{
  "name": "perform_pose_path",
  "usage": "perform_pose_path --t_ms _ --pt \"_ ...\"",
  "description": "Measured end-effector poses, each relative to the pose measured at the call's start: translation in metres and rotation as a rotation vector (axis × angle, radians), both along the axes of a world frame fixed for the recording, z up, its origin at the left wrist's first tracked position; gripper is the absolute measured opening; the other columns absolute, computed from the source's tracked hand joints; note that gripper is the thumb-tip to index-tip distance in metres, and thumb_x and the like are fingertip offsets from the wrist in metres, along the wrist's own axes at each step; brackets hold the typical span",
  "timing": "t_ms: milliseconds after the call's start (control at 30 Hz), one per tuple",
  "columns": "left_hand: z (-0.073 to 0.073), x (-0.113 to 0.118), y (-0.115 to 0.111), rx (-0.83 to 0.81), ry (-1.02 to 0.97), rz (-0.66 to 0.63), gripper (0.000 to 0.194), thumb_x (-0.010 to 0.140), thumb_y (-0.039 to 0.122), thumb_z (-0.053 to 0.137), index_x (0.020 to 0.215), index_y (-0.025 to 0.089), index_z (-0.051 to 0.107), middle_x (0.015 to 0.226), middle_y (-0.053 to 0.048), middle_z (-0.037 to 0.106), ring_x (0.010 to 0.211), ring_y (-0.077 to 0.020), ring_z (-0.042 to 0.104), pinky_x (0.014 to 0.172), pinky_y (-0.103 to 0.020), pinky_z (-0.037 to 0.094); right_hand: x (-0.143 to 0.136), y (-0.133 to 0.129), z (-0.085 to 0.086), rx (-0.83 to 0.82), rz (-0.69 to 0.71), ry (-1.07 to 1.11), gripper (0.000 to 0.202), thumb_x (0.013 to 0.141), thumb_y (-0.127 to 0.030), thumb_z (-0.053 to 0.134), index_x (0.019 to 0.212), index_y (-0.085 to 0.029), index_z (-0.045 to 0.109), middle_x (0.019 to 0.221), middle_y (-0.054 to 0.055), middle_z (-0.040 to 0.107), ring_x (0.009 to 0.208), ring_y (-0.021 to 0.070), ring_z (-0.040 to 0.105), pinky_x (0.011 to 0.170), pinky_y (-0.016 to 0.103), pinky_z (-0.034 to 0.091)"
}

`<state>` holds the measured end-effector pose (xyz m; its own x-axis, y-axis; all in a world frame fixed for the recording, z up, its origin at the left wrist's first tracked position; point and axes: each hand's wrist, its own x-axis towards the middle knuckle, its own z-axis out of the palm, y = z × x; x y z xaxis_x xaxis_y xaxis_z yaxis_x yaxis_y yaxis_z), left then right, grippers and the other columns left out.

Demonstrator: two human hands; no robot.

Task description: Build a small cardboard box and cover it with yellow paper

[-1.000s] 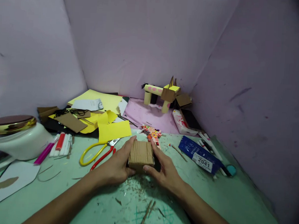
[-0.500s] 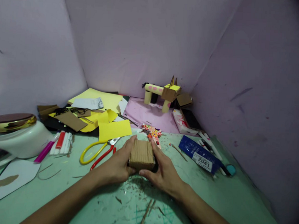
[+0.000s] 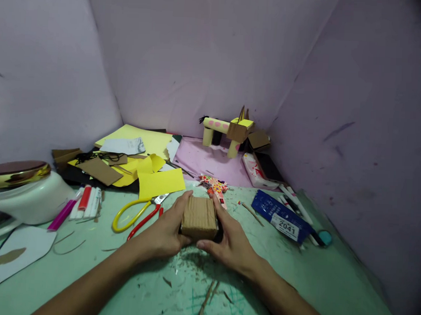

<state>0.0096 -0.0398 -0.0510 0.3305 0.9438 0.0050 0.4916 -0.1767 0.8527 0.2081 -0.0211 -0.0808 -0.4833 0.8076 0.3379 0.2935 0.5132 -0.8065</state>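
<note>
A small corrugated cardboard box (image 3: 199, 215) is gripped between both hands at the middle of the table. My left hand (image 3: 169, 228) closes on its left side, thumb low at the front. On the right side my right hand (image 3: 232, 238) is wrapped likewise, with its thumb near the lower front edge. Something dark shows at the box's lower right, partly covered by the fingers. Scissors (image 3: 140, 215) with one yellow and one red handle lie to the left of my left hand. Beyond the box is a colourful patterned piece (image 3: 214, 183).
Yellow paper (image 3: 161, 181) and cardboard scraps (image 3: 100, 169) are piled at back left, near markers (image 3: 84, 202) and a white pot (image 3: 32, 200). A paper giraffe-like figure (image 3: 217, 125) stands at the back. A blue packet (image 3: 281, 217) lies right; twigs (image 3: 206, 300) lie in front.
</note>
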Motion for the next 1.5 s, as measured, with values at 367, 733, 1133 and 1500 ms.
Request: perform_pose_path --t_ms 367,733,1133,1500 --pt "0.017 -0.012 0.005 0.017 -0.180 0.006 0.080 0.062 0.007 0.059 0.136 0.027 0.035 0.143 -0.008 0.044 0.129 -0.0303 0.042 0.106 -0.043 0.036 0.013 0.001 0.018 -0.168 0.027 0.387 0.072 0.080 -0.043 0.069 0.143 -0.026 0.038 0.128 0.013 0.064 0.122 0.0280 0.057 0.107 0.053 0.035" --pt "0.012 -0.002 0.000 0.065 -0.090 -0.015 0.069 0.068 0.006 0.058 0.129 0.030 0.040 0.143 -0.005 0.043 0.130 -0.0280 0.042 0.105 -0.041 0.037 0.008 0.001 0.027 -0.098 -0.056 0.501 0.005 0.072 -0.026 0.075 0.076 -0.028 0.077 0.086 0.002 0.079 0.083 0.0217 0.073 0.081 0.038 0.057" --pt "0.014 0.005 -0.006 0.075 -0.057 -0.039 0.073 0.067 0.004 0.048 0.134 0.029 0.034 0.139 -0.006 0.046 0.130 -0.0276 0.042 0.105 -0.043 0.037 0.006 0.000 0.022 -0.063 -0.105 0.471 0.004 0.070 -0.021 0.068 0.067 -0.023 0.069 0.080 0.005 0.074 0.079 0.0215 0.069 0.075 0.037 0.054" --pt "0.019 0.015 0.003 -0.061 -0.151 0.218 0.093 0.063 0.023 0.066 0.142 0.014 0.017 0.139 -0.020 0.042 0.118 -0.0341 0.051 0.100 -0.049 0.041 0.003 0.003 0.012 -0.160 -0.212 0.417 0.036 0.087 -0.040 0.055 0.120 -0.024 0.059 0.128 0.010 0.061 0.120 0.0267 0.055 0.098 0.043 0.047"
